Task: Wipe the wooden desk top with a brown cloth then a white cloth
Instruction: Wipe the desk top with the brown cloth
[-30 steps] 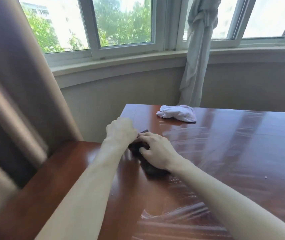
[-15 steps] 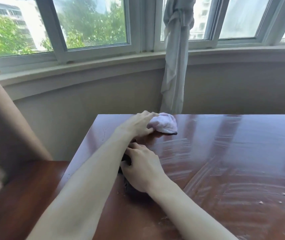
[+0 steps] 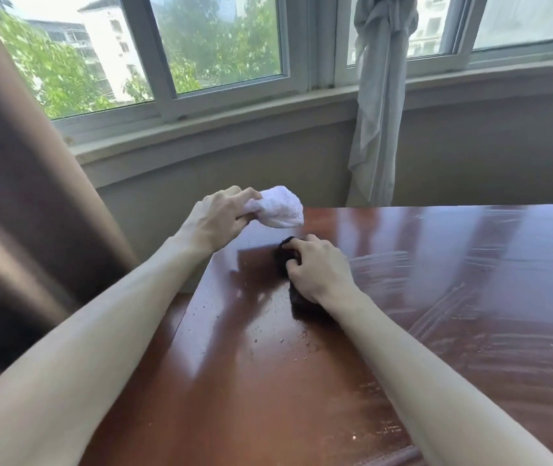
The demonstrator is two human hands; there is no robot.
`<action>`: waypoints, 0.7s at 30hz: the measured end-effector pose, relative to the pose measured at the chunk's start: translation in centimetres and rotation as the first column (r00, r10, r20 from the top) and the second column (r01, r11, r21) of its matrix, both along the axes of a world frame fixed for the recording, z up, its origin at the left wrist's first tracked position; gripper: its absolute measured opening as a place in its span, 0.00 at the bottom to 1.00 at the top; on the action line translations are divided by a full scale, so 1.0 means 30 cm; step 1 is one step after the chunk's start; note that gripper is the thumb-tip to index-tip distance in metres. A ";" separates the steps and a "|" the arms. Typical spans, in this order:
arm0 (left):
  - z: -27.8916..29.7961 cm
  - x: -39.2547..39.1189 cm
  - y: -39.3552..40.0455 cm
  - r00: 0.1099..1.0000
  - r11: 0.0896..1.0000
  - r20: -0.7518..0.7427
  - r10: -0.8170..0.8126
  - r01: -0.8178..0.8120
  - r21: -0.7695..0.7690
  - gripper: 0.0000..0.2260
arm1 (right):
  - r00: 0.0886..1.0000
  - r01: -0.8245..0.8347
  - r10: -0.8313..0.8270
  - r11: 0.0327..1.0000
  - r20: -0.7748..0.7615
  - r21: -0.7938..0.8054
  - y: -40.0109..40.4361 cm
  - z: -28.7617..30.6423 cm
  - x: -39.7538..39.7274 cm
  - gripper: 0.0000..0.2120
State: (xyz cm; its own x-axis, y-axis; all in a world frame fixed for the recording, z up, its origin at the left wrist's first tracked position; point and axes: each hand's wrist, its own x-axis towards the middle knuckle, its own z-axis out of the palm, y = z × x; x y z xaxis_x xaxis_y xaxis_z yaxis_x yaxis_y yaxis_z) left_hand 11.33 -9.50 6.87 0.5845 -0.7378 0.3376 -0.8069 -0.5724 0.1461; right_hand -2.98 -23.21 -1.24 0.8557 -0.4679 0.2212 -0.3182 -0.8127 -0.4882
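- Left hand pinches the bunched white cloth, lifted above the desk.
- Right hand curls round the crumpled dark brown cloth lying on the glossy, streaked wood.

the desk top is a glossy reddish-brown wood streaked with pale, whitish smear marks and dotted with small light specks, while the cloth gripped in the left hand is white with a faint lilac tint and the cloth under the right hand is a very dark brown, nearly black. the curtain at the left is a plain dull brown, the tied curtain by the window is pale grey, the window frames are white, and the wall below the sill is a muted grey-beige. outside, the trees are green and the building is white.
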 end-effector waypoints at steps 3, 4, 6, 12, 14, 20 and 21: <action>0.031 0.003 0.094 0.998 0.999 0.030 0.049 -0.048 -0.024 0.14 | 0.992 -0.125 0.125 0.991 -0.010 -0.036 0.088 -0.004 -0.086 0.20; 0.031 0.005 0.101 0.999 0.998 0.025 0.048 -0.047 -0.039 0.14 | 0.978 -0.207 0.207 0.978 -0.007 -0.021 0.104 -0.003 -0.127 0.20; 0.027 -0.005 0.099 0.999 0.997 0.006 0.034 -0.033 -0.068 0.14 | 0.953 -0.302 0.302 0.953 -0.017 0.029 0.075 0.005 -0.157 0.20; -0.032 0.008 0.054 0.997 0.995 0.071 0.001 0.006 -0.097 0.15 | 0.995 0.102 -0.102 0.995 0.018 -0.008 -0.098 0.012 0.066 0.18; -0.062 0.045 0.023 0.997 0.993 0.072 0.027 -0.019 -0.113 0.15 | 0.999 -0.035 0.035 0.999 -0.016 -0.007 -0.118 0.004 0.090 0.20; -0.149 0.154 -0.028 0.986 0.970 -0.022 0.163 -0.164 -0.181 0.15 | 0.972 0.234 -0.234 0.972 0.017 -0.010 -0.243 0.005 0.342 0.16; -0.154 0.170 -0.020 0.984 0.966 -0.017 0.177 -0.177 -0.189 0.14 | 0.983 0.184 -0.184 0.982 0.002 -0.052 -0.226 0.003 0.387 0.15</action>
State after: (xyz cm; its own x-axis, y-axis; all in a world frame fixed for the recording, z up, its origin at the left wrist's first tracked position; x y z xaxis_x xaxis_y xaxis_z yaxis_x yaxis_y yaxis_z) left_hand 16.42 -10.08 2.25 0.7002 -0.5449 0.4612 -0.6949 -0.6683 0.2654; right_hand 8.63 -29.99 -1.14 0.7566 -0.6053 0.2472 -0.4660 -0.7644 -0.4456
